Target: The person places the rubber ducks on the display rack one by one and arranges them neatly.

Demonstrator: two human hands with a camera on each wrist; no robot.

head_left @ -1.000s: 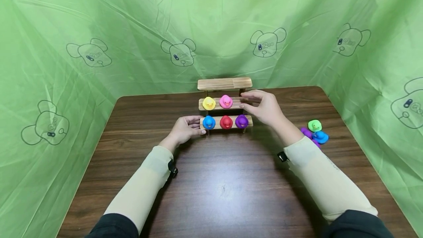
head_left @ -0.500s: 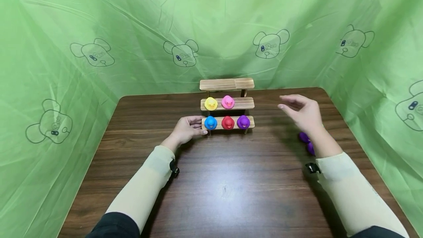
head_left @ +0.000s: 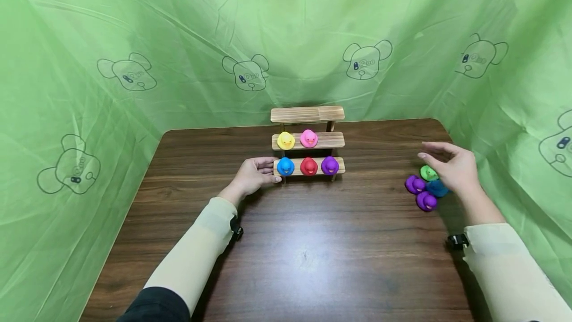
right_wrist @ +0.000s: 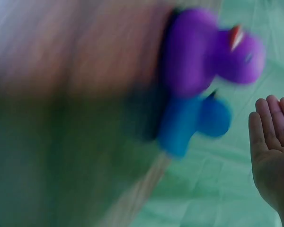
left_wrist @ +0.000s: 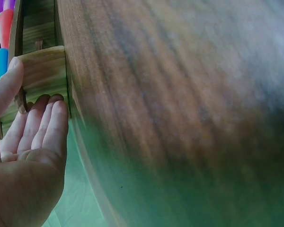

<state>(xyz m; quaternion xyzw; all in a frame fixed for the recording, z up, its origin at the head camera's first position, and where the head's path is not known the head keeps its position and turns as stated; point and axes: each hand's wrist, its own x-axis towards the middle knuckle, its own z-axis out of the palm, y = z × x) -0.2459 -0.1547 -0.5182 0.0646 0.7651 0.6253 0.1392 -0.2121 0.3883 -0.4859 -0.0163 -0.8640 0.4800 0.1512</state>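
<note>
A three-tier wooden stand point(head_left: 308, 115) is at the back middle of the table. On its middle tier sit a yellow rubber duck point(head_left: 286, 140) and a pink duck point(head_left: 309, 138); on the lowest are a blue duck point(head_left: 285, 166), a red duck point(head_left: 309, 166) and a purple duck point(head_left: 329, 165). My left hand point(head_left: 250, 177) holds the stand's left end, thumb at the front, fingers along the side. Over a small cluster of ducks at the right, my right hand point(head_left: 455, 170) hovers with fingers extended and nothing held. It overlaps a green duck point(head_left: 428, 173) and another blue duck point(head_left: 436, 189).
Two more purple ducks lie in the right cluster, one of them the front purple duck point(head_left: 426, 201). The dark wooden table point(head_left: 308, 242) is enclosed at the back and sides by a green cloth point(head_left: 304, 34) with bear-head drawings.
My right hand has moved from beside the stand's middle tier rightward to the duck cluster. My left hand has stayed at the stand, and the ducks on the stand keep their places.
</note>
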